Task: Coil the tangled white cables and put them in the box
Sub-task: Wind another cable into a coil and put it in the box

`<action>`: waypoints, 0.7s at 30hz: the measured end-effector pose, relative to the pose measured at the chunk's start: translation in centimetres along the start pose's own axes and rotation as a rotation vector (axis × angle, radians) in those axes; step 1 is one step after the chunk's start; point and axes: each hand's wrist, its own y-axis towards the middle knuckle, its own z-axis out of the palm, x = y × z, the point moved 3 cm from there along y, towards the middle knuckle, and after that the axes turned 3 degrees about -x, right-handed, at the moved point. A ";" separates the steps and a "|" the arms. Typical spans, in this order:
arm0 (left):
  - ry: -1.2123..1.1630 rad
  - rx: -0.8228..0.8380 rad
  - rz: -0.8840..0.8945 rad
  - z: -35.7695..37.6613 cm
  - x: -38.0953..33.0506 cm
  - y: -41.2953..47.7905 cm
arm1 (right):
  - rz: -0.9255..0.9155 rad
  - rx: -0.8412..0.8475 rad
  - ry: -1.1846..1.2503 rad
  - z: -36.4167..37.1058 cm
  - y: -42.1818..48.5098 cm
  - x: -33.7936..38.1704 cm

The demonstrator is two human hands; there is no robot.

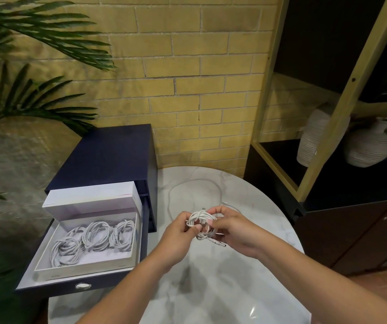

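A small coil of white cable (pixel 202 221) is held above the marble table between both hands. My left hand (pixel 178 232) pinches its left side, and my right hand (pixel 232 228) grips its right side, with a plug end sticking out below. Another white cable (pixel 193 183) lies loose in a wide loop on the table behind my hands. At the left, an open white box (pixel 85 267) holds three coiled white cables (pixel 95 237). Its lid (pixel 92 195) stands up at the back.
The white box sits in the pulled-out drawer (pixel 54 285) of a dark blue cabinet (pixel 108 155) beside the round marble table (pixel 211 277). Palm leaves (pixel 24 97) hang at the left. A dark shelf unit (pixel 328 171) with two ribbed vases (pixel 368 146) stands at the right.
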 end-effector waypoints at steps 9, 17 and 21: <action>-0.155 0.014 -0.016 -0.6 -1.0 -0.2 | -0.340 -0.264 -0.707 -0.2 -0.6 1.2; 0.099 -0.095 0.179 -0.2 -1.4 -0.5 | -0.328 -0.335 -0.749 -0.3 -0.1 0.8; 0.279 -0.103 0.321 -0.4 -2.1 -0.8 | -0.213 -0.287 -0.608 -0.8 0.0 0.6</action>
